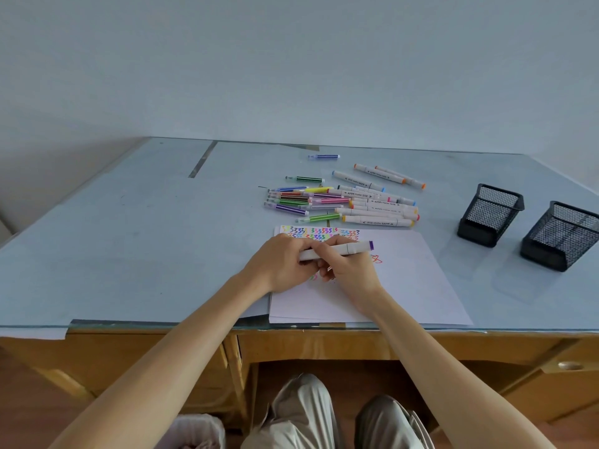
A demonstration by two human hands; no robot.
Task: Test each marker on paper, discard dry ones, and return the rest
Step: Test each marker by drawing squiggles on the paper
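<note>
Both hands met over the white sheet of paper (405,286), already rowed with coloured zigzags along its far edge, and held a thick white marker with a purple end cap (337,250) level just above it. The left hand (285,264) had its fingers curled round the marker's near-left end, and the right hand (348,270) pinched the barrel further along. The step looked like uncapping or recapping; a straight pull along the barrel, with the tip kept over a bare patch of paper, would serve best. Beyond the paper lay a loose pile of thin striped and thick white markers (340,202), which could roll if nudged. To the right of the paper stood two black wire-mesh pen holders (491,215), well apart from the hands.
</note>
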